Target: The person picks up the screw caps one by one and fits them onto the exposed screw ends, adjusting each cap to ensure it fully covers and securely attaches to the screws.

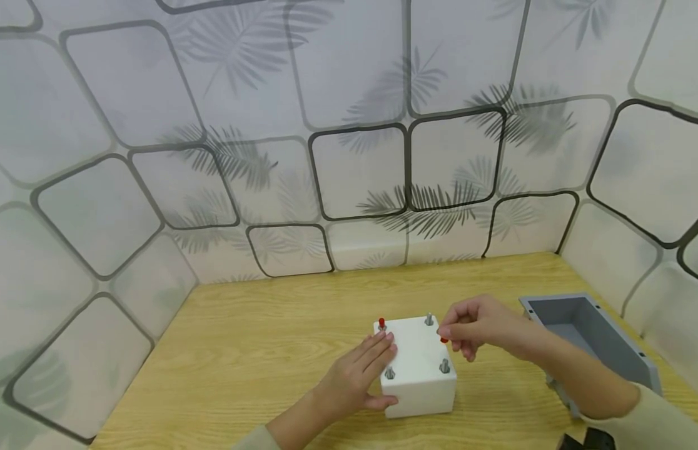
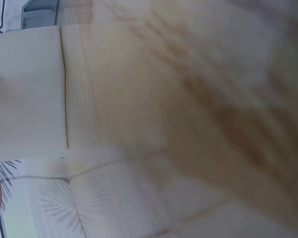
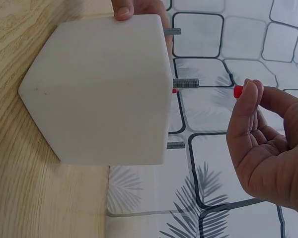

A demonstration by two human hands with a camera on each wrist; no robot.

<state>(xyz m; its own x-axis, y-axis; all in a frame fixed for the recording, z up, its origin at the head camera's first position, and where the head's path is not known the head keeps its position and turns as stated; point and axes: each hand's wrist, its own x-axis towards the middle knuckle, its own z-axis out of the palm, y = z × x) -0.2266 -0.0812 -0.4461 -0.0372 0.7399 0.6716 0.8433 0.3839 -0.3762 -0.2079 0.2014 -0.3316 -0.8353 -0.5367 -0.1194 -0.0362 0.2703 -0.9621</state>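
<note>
A white box [image 1: 419, 356] stands on the wooden table, with a metal bolt upright near each top corner. On the far left bolt sits a small red cap [image 1: 381, 323]; the other bolts, such as the near right bolt [image 1: 445, 366], show bare thread. My left hand [image 1: 354, 375] rests against the box's left side, fingers laid straight over the top edge and thumb at the front face. Between thumb and forefinger, my right hand [image 1: 478, 328] pinches another red cap [image 3: 237, 91]. In the right wrist view that cap is apart from the bolt [image 3: 186, 83] beside it.
To the right of the box is a grey bin [image 1: 593, 337], its inside partly hidden by my right forearm. A patterned wall covering [image 1: 360, 175] encloses the table [image 1: 259, 337] at the back and sides. A black object [image 1: 588, 439] shows at the bottom edge.
</note>
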